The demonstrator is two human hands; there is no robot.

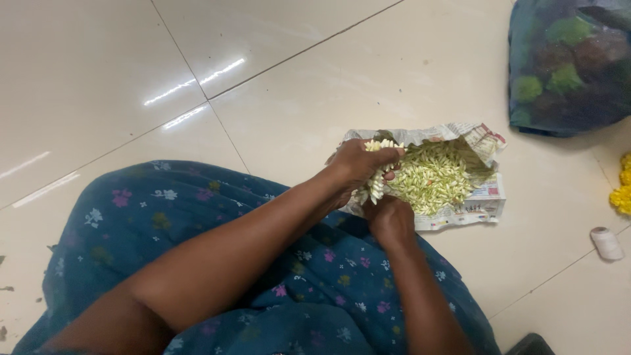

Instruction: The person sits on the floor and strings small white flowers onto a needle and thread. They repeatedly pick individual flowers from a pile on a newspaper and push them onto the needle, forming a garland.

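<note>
Head view looks down on our two hands, which meet over an opened sheet of newspaper (483, 197) spread on the pale tiled floor (296, 79). On that paper lies a heap of slim, pale green and white flower buds (437, 177), and it sits just beyond and to the right of our fingertips, touching them at its near edge. Our left hand (358, 164) comes in from the left with its back up, fingers curled shut around a short row of white buds (380, 146) that fan out above the knuckles and hang below the palm. Our right hand (391, 220) rises from underneath, knuckles toward us, its fingers tucked up against the lower end of that same bunch; how tightly they close we cannot tell, since the hand's back hides them. The bunch's long axis runs roughly up and down between the two hands. Both forearms cross our blue flowered skirt (197, 217) and converge at the heap's left edge, the left hand nearer the loose buds. Well off to the right of the fingers lie a white thread spool (606, 243), some yellow flowers (622, 190) and a dark mesh bag (568, 66).
</note>
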